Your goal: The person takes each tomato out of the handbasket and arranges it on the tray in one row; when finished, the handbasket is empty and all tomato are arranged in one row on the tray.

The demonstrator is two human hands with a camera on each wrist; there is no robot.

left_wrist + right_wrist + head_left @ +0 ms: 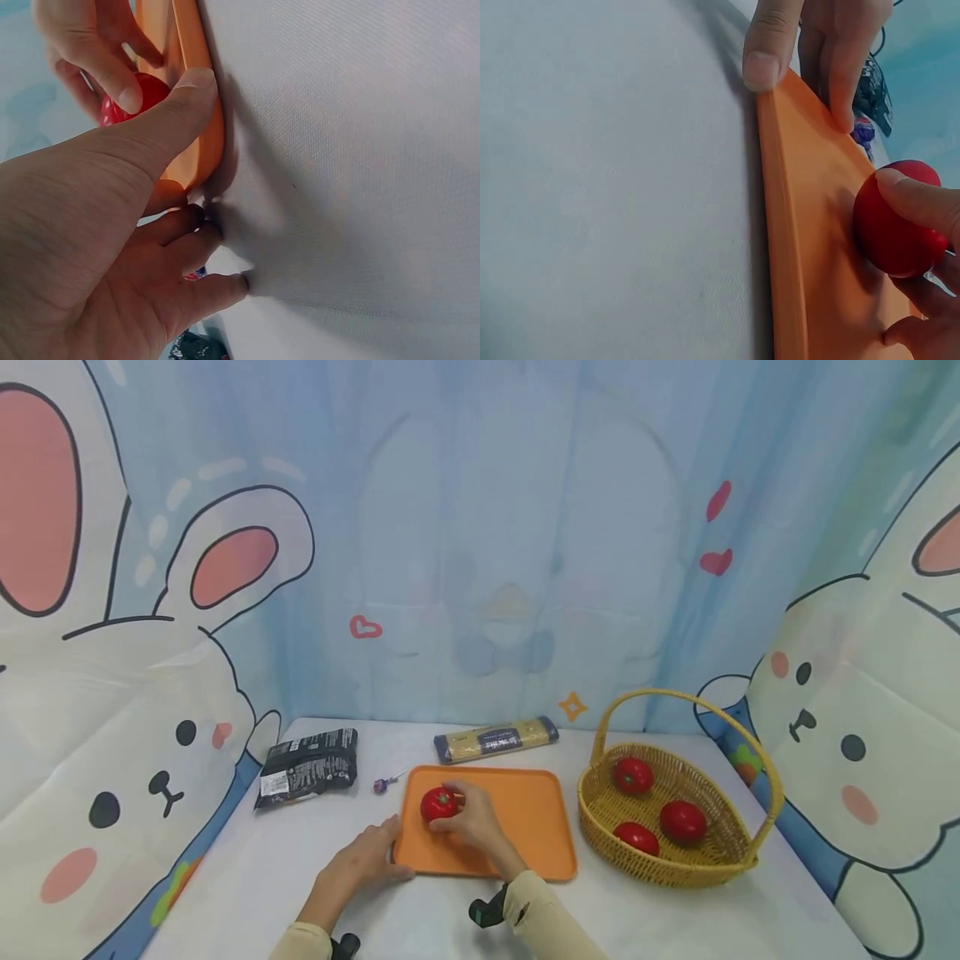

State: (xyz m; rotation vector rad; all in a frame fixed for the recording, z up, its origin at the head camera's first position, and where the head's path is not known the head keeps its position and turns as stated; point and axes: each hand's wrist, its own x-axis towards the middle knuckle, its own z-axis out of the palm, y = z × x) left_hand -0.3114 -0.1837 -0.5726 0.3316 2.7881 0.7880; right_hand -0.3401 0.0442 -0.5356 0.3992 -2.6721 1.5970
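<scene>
- The tomato [437,806] is at the left part of the orange tray [528,814], gripped between the thumb and fingers of the right hand [476,817]; I cannot tell whether its underside touches the tray.
- If those fingers let go unevenly, the round tomato could roll, since the tray floor looks smooth (the low rim might stop a slow roll).
- The left hand [367,853] holds the tray's near-left corner, thumb at the near rim, fingers against the left side; pushing too hard there could slide the tray across the table [420,927].
- A leftward slide could nudge the lollipop [381,785] lying just beside the tray.
- The wicker basket [675,875], right of the tray, contains three red fruits [683,822]; its tall handle could catch a passing sleeve.
- The black packet's [309,767] contents are hidden.
</scene>
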